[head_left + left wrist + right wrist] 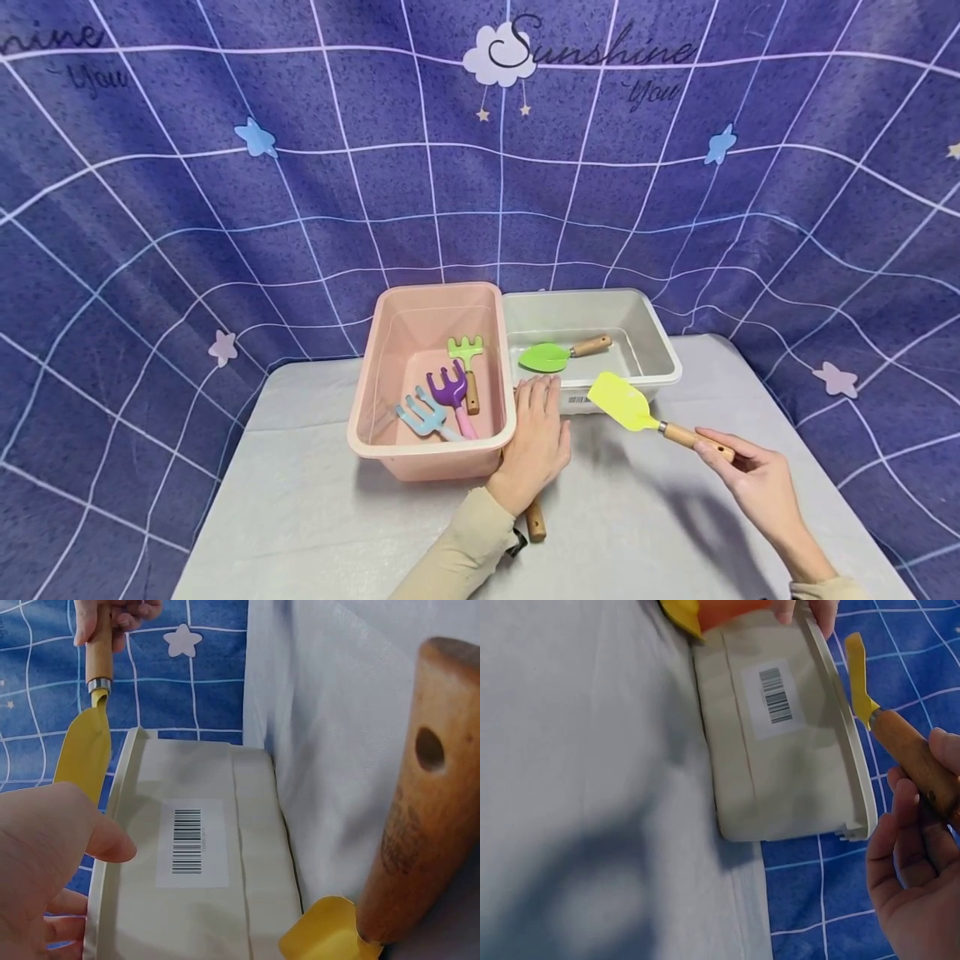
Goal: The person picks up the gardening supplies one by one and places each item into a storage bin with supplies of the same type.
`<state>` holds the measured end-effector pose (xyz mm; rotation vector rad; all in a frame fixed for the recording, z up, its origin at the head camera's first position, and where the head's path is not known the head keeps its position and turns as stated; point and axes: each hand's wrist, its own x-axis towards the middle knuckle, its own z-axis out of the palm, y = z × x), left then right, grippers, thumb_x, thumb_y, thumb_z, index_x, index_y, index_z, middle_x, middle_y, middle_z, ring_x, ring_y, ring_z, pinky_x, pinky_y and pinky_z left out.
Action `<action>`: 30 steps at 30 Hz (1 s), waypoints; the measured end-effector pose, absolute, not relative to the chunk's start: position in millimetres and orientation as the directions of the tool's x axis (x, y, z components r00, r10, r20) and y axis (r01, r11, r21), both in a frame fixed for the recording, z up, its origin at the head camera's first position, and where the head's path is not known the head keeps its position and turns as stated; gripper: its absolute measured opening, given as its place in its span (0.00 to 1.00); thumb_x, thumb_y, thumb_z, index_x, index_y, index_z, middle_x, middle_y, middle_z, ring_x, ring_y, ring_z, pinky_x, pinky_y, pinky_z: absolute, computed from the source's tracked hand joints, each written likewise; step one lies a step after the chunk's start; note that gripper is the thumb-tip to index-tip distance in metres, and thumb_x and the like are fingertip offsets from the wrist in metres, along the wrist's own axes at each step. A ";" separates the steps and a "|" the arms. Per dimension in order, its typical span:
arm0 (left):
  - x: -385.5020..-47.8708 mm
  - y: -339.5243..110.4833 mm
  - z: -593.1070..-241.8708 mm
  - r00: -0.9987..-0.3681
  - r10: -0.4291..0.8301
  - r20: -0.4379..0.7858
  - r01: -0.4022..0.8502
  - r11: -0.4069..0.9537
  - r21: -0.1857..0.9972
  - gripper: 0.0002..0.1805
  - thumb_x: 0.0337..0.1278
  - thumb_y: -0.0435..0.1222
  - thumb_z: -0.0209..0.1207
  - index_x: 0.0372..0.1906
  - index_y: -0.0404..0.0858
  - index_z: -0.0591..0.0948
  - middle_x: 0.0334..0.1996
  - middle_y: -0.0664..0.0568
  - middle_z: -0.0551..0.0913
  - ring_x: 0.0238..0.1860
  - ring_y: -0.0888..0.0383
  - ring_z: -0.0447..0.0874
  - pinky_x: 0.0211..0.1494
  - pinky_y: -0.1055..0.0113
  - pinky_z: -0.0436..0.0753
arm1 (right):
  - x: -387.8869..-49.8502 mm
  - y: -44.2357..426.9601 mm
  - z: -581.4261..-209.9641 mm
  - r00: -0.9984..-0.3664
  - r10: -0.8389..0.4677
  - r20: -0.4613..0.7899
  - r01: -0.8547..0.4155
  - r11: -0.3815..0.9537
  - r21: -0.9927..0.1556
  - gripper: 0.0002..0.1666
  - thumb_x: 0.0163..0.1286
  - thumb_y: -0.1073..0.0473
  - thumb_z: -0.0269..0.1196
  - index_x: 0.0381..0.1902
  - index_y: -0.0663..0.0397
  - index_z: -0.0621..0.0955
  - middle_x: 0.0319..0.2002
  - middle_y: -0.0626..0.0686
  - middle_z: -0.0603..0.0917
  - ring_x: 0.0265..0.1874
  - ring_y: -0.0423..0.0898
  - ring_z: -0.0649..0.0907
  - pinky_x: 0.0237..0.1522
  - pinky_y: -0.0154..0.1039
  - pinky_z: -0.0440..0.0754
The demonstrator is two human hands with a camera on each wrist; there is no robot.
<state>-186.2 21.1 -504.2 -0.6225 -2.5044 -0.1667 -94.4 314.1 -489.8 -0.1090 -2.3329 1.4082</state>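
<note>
My right hand [761, 483] pinches the wooden handle of a yellow toy shovel [621, 402], its flat blade raised before the grey bin's front right. My left hand [534, 437] grips the front rim of the grey bin [660, 354], thumb [112, 841] outside and fingers past the rim. Inside that bin lies a green leaf-shaped trowel [546, 357] with a wooden handle. Under my left wrist, a second yellow tool [324, 930] lies on the table, its wooden handle [536, 523] toward me; the forearm hides part of it.
Left of the grey bin stands a pink bin [431, 450] holding a green hand rake [467, 350], a purple rake [448, 389] with a pink handle and a light blue rake [424, 417]. A grey cloth covers the table [300, 500]. A blue patterned curtain [300, 208] surrounds the back and sides.
</note>
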 end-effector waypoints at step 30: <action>-185.9 20.7 -504.5 -0.726 0.386 0.569 0.478 0.878 0.014 0.39 0.59 0.47 0.68 0.73 0.34 0.72 0.64 0.46 0.77 0.67 0.48 0.74 0.79 0.53 0.69 | -113.5 313.2 -463.7 -0.923 0.207 0.325 -0.173 0.530 -0.830 0.14 0.70 0.65 0.72 0.51 0.66 0.89 0.18 0.33 0.74 0.16 0.29 0.68 0.14 0.38 0.65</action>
